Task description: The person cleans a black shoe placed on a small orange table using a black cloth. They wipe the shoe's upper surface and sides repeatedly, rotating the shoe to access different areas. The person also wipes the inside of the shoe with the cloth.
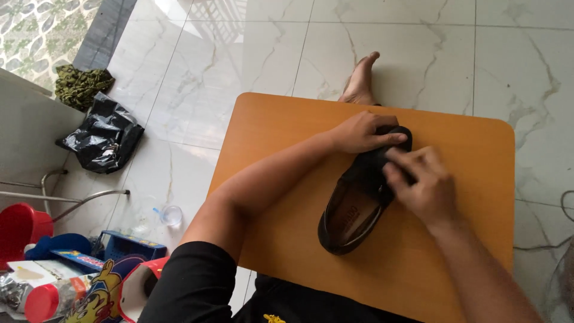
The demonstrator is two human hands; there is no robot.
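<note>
A black slip-on shoe point(353, 215) with a brown inside lies on a small orange-brown table point(281, 149), toe pointing away from me. My left hand point(362, 131) wraps over the toe end and holds it down. My right hand point(421, 182) rests on the upper part of the shoe, fingers curled and pressing on the black material near the opening. Whether it holds a cloth or anything else is hidden by the fingers.
My bare foot point(360, 81) sticks out past the table's far edge on the white marble floor. At left lie a black plastic bag point(103, 136), a green cloth point(82, 85), a clear small cup point(171, 215), a red bucket point(21, 227) and colourful boxes point(89, 263).
</note>
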